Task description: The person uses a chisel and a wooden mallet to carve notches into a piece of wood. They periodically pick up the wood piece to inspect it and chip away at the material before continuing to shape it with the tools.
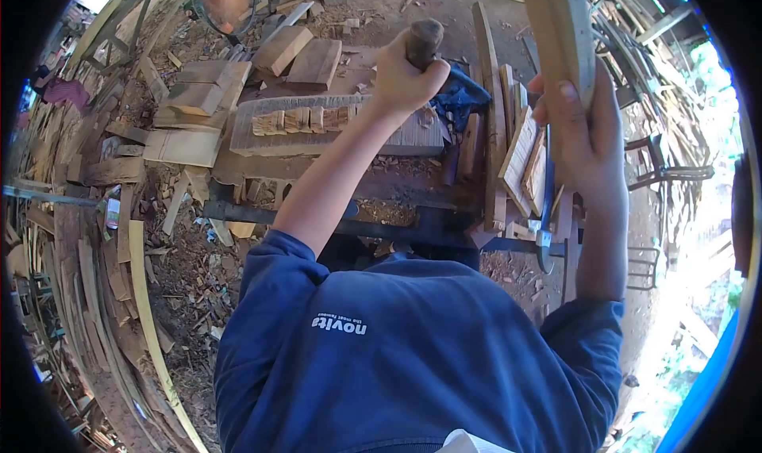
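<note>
My left hand [403,80] is closed around the upright, worn wooden handle of a chisel [425,44]; its blade is hidden behind my hand. Under that forearm, a thick wooden plank [254,136] bears a light strip of wood with carved, notched faces [298,120]. On the right, my right hand [583,128] grips a squared wooden bar [562,32], held raised and running out of view at the top. Below this hand lie several boards, among them a pale ridged one [517,159], beside a blade with a hooked end [544,247].
Wood blocks [313,63] lie beyond the plank, with more stacked blocks [194,96] to the left. A dark blue cloth [462,96] is bunched near the chisel. An orange fan-like object [225,1] stands far back. Long wood strips [87,294] pile up at left; chips cover the ground.
</note>
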Motion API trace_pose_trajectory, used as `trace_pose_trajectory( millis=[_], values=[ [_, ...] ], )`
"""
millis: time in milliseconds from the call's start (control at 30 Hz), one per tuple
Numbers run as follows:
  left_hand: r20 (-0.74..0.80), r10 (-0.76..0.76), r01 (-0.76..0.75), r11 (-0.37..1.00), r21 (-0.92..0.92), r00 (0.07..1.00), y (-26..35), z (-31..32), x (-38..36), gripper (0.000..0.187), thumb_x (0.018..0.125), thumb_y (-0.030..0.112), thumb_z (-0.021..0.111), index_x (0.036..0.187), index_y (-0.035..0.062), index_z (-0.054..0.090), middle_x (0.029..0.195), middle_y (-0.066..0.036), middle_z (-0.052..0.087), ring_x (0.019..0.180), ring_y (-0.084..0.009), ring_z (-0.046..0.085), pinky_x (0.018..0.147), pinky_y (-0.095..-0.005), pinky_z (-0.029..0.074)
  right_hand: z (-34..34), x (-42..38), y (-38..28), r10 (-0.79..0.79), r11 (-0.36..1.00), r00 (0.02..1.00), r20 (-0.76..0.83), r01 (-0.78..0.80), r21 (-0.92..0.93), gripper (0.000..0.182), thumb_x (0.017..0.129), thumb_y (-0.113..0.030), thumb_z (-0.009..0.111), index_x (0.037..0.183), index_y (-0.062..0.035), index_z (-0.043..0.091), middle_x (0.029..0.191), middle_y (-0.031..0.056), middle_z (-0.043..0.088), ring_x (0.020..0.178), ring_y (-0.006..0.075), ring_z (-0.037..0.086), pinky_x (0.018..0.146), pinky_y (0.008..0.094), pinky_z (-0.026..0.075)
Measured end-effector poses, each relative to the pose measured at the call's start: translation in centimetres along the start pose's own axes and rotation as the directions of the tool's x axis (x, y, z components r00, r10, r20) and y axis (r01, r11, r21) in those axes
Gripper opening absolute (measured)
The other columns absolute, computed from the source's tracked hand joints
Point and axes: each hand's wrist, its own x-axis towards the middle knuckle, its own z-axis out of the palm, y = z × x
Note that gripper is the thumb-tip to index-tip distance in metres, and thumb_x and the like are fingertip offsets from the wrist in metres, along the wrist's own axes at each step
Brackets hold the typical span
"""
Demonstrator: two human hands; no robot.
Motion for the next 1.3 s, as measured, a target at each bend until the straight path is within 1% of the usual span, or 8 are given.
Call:
trace_pose_trajectory(
  millis=[200,367,500,600,700,833,1100,1300],
  values=[
    [-0.015,0.015,-0.016,0.999,-0.049,1.000,-0.1,0.2,-0.2,0.023,0.071,0.011,0.065,0.092,0.0000,0.064,0.067,-0.002,0.058,0.063,-0.0090,0.050,0.060,-0.0269,0.044,-1.4,1.0,-4.8,0.454,0.863,0.821,0.347,-0.308,-0.399,0.031,0.102,-0.020,0.050,0.124,0.0001,0.044,0.083,0.0046,0.063,0.063,0.0099,0.056,0.058,0.0264,0.047],
    [-0.029,0.056,-0.055,0.998,0.024,0.998,0.1,0.1,0.0,0.022,0.071,0.012,0.065,0.090,0.0008,0.064,0.066,-0.004,0.057,0.062,-0.0104,0.050,0.060,-0.0284,0.044,-6.2,2.7,-2.1,-0.088,0.945,0.982,0.166,0.135,-0.297,0.047,0.099,-0.027,0.057,0.135,0.0005,0.044,0.088,0.0104,0.066,0.068,0.0172,0.062,0.058,0.0296,0.049],
    [0.008,0.000,-0.001,0.999,0.035,1.000,0.1,0.3,0.3,0.022,0.071,0.013,0.065,0.089,0.0008,0.063,0.065,-0.004,0.057,0.062,-0.0110,0.051,0.060,-0.0292,0.045,-4.2,4.2,-1.2,-0.117,0.949,0.980,0.163,0.158,-0.272,0.039,0.098,-0.024,0.053,0.132,-0.0053,0.049,0.089,0.0130,0.066,0.079,0.0224,0.066,0.068,0.0361,0.051],
    [0.064,-0.112,0.111,0.994,0.017,0.992,-1.5,0.9,-0.7,0.023,0.071,0.014,0.065,0.090,0.0007,0.063,0.065,-0.005,0.057,0.062,-0.0118,0.052,0.061,-0.0296,0.045,-0.2,2.0,-3.4,0.355,0.784,0.855,0.379,-0.051,-0.619,0.032,0.098,-0.022,0.051,0.127,-0.0076,0.051,0.082,0.0118,0.063,0.071,0.0235,0.062,0.067,0.0365,0.049],
    [0.076,-0.132,0.128,0.990,0.051,0.988,-2.6,1.0,-1.9,0.023,0.072,0.014,0.065,0.090,0.0003,0.062,0.066,-0.005,0.057,0.062,-0.0121,0.052,0.061,-0.0297,0.045,-1.3,3.4,-3.4,0.433,0.830,0.735,0.522,-0.101,-0.548,0.045,0.100,-0.031,0.052,0.132,0.0007,0.044,0.079,0.0054,0.058,0.060,0.0123,0.055,0.055,0.0271,0.046],
    [0.056,-0.121,0.122,0.992,-0.020,0.991,-3.1,1.0,-1.8,0.018,0.073,0.012,0.065,0.086,0.0005,0.061,0.070,-0.001,0.058,0.066,-0.0099,0.052,0.062,-0.0287,0.045,-4.1,5.2,-3.2,0.228,0.911,0.963,0.145,-0.158,-0.381,0.039,0.094,-0.033,0.060,0.122,-0.0058,0.053,0.083,0.0065,0.063,0.071,0.0137,0.061,0.063,0.0309,0.049],
    [0.039,-0.105,0.108,0.991,-0.078,0.994,-0.5,-2.1,0.3,0.009,0.073,0.007,0.063,0.080,0.0035,0.058,0.067,0.003,0.053,0.064,-0.0075,0.047,0.060,-0.0267,0.041,-8.9,5.3,-3.6,0.174,0.974,0.985,-0.005,-0.172,-0.150,0.053,0.091,-0.050,0.060,0.100,0.0020,0.061,0.076,0.0072,0.061,0.061,0.0139,0.058,0.056,0.0267,0.047],
    [0.050,-0.120,0.128,0.969,-0.212,0.991,-1.8,-2.3,0.9,0.008,0.072,0.006,0.063,0.078,0.0046,0.057,0.066,0.003,0.053,0.062,-0.0069,0.046,0.057,-0.0272,0.039,-6.9,3.1,-3.5,0.210,0.977,0.977,-0.029,-0.211,-0.039,0.053,0.096,-0.048,0.054,0.117,0.0015,0.050,0.075,0.0109,0.058,0.052,0.0153,0.055,0.046,0.0257,0.044]
  ],
)
